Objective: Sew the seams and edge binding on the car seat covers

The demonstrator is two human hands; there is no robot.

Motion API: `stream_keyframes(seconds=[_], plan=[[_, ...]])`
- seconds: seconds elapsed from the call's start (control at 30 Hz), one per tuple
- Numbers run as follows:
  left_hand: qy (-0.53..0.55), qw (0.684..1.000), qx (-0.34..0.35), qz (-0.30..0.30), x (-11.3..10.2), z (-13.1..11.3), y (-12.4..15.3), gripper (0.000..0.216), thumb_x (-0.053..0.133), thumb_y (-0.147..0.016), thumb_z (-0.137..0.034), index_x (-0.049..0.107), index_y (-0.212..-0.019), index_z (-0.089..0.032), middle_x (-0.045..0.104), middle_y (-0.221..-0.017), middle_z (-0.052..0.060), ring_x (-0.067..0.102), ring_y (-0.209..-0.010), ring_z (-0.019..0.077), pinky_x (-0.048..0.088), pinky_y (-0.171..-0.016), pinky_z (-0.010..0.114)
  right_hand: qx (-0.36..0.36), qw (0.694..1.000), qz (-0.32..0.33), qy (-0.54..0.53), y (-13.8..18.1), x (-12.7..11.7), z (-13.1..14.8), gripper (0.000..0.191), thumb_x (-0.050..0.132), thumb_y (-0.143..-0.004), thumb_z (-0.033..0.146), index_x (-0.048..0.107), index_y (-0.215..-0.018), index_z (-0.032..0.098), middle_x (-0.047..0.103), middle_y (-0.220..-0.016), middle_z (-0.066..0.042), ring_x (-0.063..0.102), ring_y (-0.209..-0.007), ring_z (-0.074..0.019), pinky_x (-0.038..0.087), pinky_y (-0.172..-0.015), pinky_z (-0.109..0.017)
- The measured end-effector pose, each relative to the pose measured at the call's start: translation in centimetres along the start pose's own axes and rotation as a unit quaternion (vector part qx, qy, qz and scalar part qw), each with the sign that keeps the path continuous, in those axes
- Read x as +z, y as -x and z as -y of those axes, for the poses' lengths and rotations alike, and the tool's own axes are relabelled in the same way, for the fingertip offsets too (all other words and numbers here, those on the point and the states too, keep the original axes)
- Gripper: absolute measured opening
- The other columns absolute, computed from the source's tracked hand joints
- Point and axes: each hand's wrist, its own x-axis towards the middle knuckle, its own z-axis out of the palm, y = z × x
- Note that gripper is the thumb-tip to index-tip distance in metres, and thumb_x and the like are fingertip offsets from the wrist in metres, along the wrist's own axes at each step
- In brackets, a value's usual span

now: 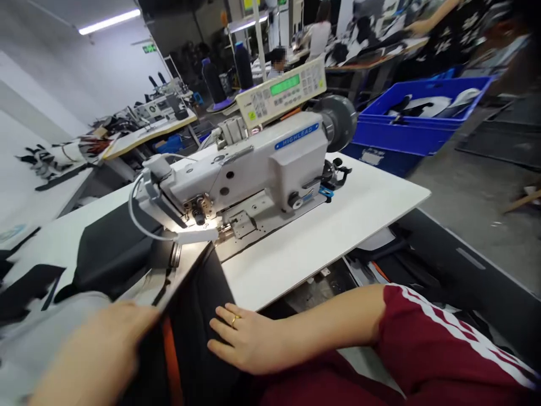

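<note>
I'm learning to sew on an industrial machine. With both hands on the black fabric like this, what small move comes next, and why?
Probably slide the black fabric panel forward: the right hand lies flat on it, the left hand holds its edge, and its far end already lies at the white sewing machine's lit needle area.

A big blue plastic box (406, 132) sits at two o'clock. Two dark thread cones (244, 65) stand at twelve o'clock. A long ceiling light (109, 21) glows at eleven o'clock.

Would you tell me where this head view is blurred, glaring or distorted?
Head view: the left hand is motion-blurred; the right hand on the black fabric is sharp; the needle lamp glares white; the table tilts and bends.
</note>
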Motion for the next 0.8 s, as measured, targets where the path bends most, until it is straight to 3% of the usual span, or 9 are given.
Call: stream_keyframes(seconds=[0.07,0.13,0.2,0.3,0.4,0.5,0.63,0.8], plan=[[-0.017,0.991,0.06,0.117,0.3,-5.3,0.1,0.032,0.045,-0.075,-0.013,0.067,-0.093,-0.026,0.071,-0.103,0.007,0.065,-0.1,0.029,0.047,-0.1,0.046,-0.004,1.0,-0.026,-0.011,-0.4,0.5,0.5,0.029,0.047,-0.093,0.023,0.063,-0.113,0.009,0.065,-0.11,-0.017,0.063,-0.102,-0.0265,0.048,-0.096,-0.042],[0.006,0.99,0.073,0.122,1.2,-9.5,-0.2,0.023,0.044,-0.082,-0.017,0.063,-0.095,-0.02,0.07,-0.091,0.01,0.066,-0.09,0.0299,0.051,-0.088,0.046,-0.024,0.998,-0.059,-0.03,-0.6,0.9,0.9,0.018,0.049,-0.092,0.019,0.065,-0.092,0.011,0.065,-0.086,-0.011,0.064,-0.082,-0.0212,0.051,-0.086,-0.037],[0.033,0.991,0.069,0.111,2.2,-11.3,-0.6,0.022,0.043,-0.086,-0.015,0.06,-0.098,-0.018,0.069,-0.087,0.01,0.067,-0.087,0.0293,0.053,-0.08,0.044,-0.039,0.995,-0.085,-0.045,-0.5,1.1,1.1,0.016,0.051,-0.091,0.017,0.063,-0.08,0.014,0.06,-0.072,-0.005,0.06,-0.069,-0.0174,0.051,-0.078,-0.033],[0.047,0.99,0.119,0.058,3.0,-10.7,-1.1,0.028,0.041,-0.082,-0.003,0.063,-0.093,-0.017,0.066,-0.115,0.014,0.061,-0.113,0.0281,0.05,-0.099,0.045,-0.043,0.993,-0.097,-0.06,-0.3,1.5,1.2,0.013,0.053,-0.092,0.019,0.066,-0.091,0.015,0.063,-0.079,-0.006,0.062,-0.078,-0.0175,0.051,-0.084,-0.033],[0.109,0.982,0.146,0.041,2.8,-9.4,-1.5,0.037,0.042,-0.07,0.006,0.063,-0.091,-0.016,0.048,-0.147,0.014,0.043,-0.139,0.022,0.039,-0.115,0.034,-0.076,0.99,-0.09,-0.073,0.0,1.9,1.2,0.018,0.052,-0.094,0.021,0.067,-0.1,0.014,0.067,-0.092,-0.008,0.064,-0.092,-0.0183,0.049,-0.095,-0.034],[0.164,0.975,0.135,0.064,2.5,-8.8,-2.0,0.039,0.042,-0.068,0.007,0.064,-0.087,-0.018,0.054,-0.143,0.009,0.046,-0.136,0.0161,0.04,-0.114,0.026,-0.086,0.99,-0.091,-0.058,0.3,2.4,1.1,0.022,0.052,-0.094,0.023,0.069,-0.104,0.013,0.069,-0.102,-0.009,0.065,-0.098,-0.0198,0.049,-0.098,-0.034],[0.19,0.971,0.137,0.057,2.3,-8.5,-2.9,0.046,0.044,-0.066,0.004,0.068,-0.097,-0.02,0.064,-0.132,0.004,0.058,-0.124,0.0164,0.043,-0.11,0.025,-0.077,0.992,-0.087,-0.04,0.3,2.9,0.9,0.024,0.051,-0.094,0.025,0.069,-0.105,0.014,0.069,-0.111,-0.01,0.065,-0.108,-0.0233,0.048,-0.1,-0.037],[0.191,0.969,0.152,0.042,1.8,-7.9,-4.0,0.055,0.044,-0.065,-0.003,0.068,-0.111,-0.023,0.072,-0.114,0.001,0.065,-0.113,0.0202,0.052,-0.1,0.027,-0.066,0.992,-0.096,-0.048,-0.6,3.0,0.3,0.022,0.051,-0.093,0.022,0.07,-0.099,0.013,0.069,-0.099,-0.008,0.065,-0.101,-0.0229,0.048,-0.099,-0.037]])
